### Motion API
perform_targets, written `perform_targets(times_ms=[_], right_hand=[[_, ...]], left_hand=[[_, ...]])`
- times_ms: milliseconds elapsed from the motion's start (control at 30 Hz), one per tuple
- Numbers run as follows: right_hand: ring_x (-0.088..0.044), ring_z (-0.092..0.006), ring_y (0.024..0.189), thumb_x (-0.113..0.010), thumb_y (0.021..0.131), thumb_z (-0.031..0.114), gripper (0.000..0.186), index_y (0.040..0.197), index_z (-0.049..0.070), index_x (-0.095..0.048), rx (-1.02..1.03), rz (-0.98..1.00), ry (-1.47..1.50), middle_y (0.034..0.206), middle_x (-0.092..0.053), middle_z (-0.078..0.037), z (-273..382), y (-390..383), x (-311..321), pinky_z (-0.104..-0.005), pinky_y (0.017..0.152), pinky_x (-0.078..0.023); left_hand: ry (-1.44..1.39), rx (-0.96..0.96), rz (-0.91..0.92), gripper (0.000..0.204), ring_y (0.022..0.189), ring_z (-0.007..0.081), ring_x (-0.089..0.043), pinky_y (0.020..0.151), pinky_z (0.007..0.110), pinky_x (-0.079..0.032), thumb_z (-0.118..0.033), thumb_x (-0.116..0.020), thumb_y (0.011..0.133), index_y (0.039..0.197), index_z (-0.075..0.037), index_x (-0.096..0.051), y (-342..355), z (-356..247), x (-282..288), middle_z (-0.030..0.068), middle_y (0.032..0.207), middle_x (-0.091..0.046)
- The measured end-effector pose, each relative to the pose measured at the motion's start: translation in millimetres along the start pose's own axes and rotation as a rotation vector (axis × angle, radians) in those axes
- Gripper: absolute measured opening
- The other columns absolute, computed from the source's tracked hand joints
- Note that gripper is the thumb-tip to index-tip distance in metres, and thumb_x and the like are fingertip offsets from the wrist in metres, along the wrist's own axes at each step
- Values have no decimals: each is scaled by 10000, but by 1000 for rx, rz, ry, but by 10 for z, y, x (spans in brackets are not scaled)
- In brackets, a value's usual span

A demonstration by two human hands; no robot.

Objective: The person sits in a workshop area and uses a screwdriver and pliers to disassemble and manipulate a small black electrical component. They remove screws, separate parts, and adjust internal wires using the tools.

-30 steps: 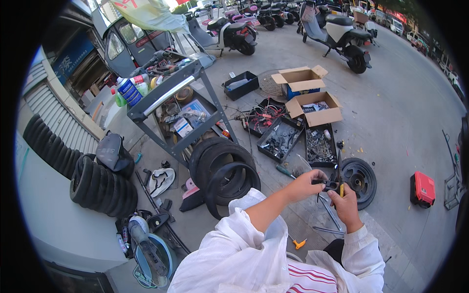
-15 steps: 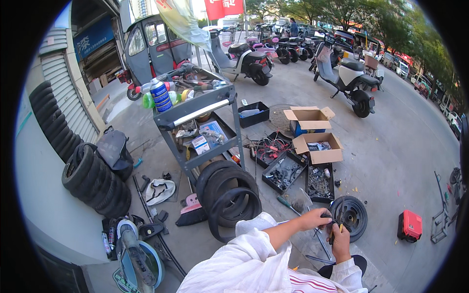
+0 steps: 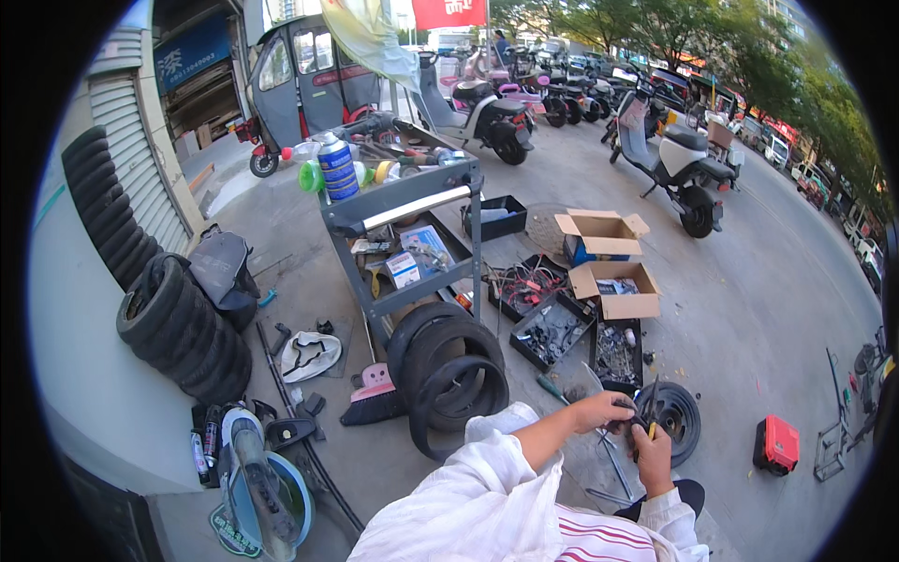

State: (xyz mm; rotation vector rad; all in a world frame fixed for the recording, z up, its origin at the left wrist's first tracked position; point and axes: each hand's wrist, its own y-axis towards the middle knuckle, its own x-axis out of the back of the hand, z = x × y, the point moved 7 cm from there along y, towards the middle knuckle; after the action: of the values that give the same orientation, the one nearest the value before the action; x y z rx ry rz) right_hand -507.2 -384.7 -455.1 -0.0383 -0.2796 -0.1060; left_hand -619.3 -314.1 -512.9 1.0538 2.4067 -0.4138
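Grey concrete pavement outside a shuttered shopfront holds a tool cart, black tires and a parts tray, and above it, seen beside a dark wheel, the left hand pinches a small dark part mostly hidden by fingers. Curled closed, the right hand grips a yellow-handled tool whose long axis runs nearly upright in view — dark tip upward, away from the wearer, handle toward the palm. Since a second ago the view has tipped up, bringing in more trees — and an orange-handled tool near the lap has dropped from sight.
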Motion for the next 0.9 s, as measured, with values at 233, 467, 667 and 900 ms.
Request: perform_targets(times_ms=[233,467,667,900], right_hand=[[-527,-83,577,-604,902,208,258,968,-39,-644,-45,65,62,751,-599,-43,-14,49,-42,-241,500,-444],[-480,-63,608,-619,901,244,275,1000,-10,-657,-7,172,-59,732,-519,7,-97,304,398,-225,519,-421],[-506,-105,682,-629,884,208,252,1003,-13,-650,-155,187,18,807,-507,-36,-237,565,839,-261,605,-420],[-545,-241,808,-659,805,142,236,963,-33,-658,-270,240,-115,909,-568,-140,-863,873,1325,-345,721,-431]], left_hand=[[-191,-137,-291,217,748,143,-577,691,310,-516,-109,-551,882,1089,-43,-551,-204,-161,407,63,897,-608],[-464,-331,-390,231,754,177,-554,701,339,-474,-108,-536,845,1069,-53,-546,-265,-323,448,86,863,-590],[-546,-461,-440,341,759,177,-473,712,317,-407,-166,-579,812,1129,-43,-559,-451,-547,454,83,861,-530],[-606,-384,-762,345,750,150,-441,681,289,-388,-158,-580,823,1145,-45,-531,-98,-338,1008,73,877,-459]])
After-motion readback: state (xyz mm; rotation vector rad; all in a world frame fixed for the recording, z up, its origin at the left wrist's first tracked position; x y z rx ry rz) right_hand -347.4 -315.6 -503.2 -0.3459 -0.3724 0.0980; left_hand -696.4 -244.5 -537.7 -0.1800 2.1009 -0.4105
